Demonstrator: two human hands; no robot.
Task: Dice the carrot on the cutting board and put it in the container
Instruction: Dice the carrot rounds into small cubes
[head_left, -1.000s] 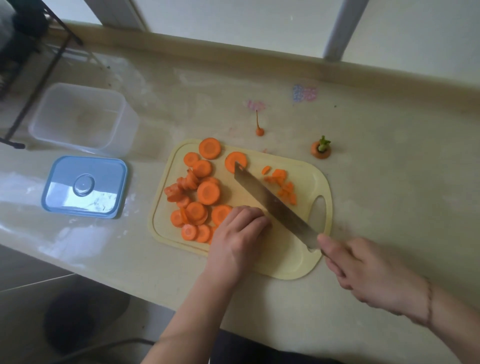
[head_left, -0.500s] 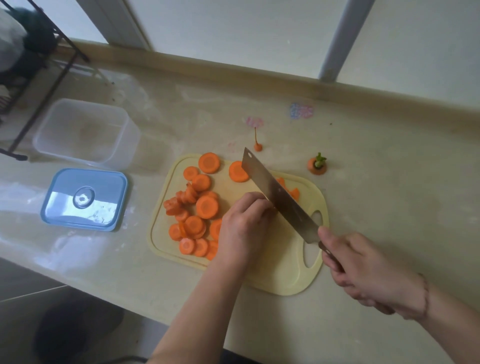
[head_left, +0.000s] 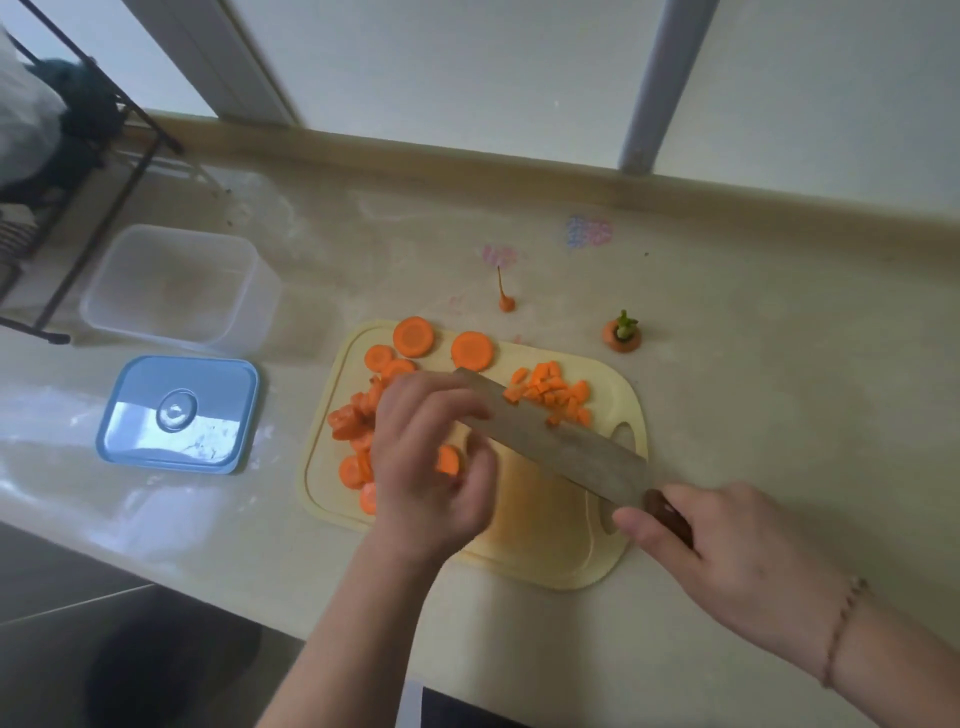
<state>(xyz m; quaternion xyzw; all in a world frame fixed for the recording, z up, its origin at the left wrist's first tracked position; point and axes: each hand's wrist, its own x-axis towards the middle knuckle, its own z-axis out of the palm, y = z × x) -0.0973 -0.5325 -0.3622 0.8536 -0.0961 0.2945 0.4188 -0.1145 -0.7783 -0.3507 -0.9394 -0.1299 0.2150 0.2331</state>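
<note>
A yellow cutting board (head_left: 545, 540) lies on the counter. Round carrot slices (head_left: 413, 336) cover its left half, and a pile of diced carrot (head_left: 553, 395) sits at its far right. My left hand (head_left: 431, 467), blurred, curls over the slices with one carrot slice (head_left: 448, 460) pinched between fingers and thumb. My right hand (head_left: 727, 561) grips the wooden handle of a cleaver (head_left: 561, 447), whose blade slants across the board just above my left fingers. The clear plastic container (head_left: 171, 291) stands apart at the far left with nothing in it.
The container's blue lid (head_left: 176, 415) lies flat between container and board. A carrot top with green stub (head_left: 621, 335) and a thin carrot tail (head_left: 506, 301) lie on the counter behind the board. A black wire rack (head_left: 104, 171) stands at the far left.
The cleaver has lifted off the board and its blade now lies flatter. The diced pile at the right has grown. My left hand has shifted left over the slices.
</note>
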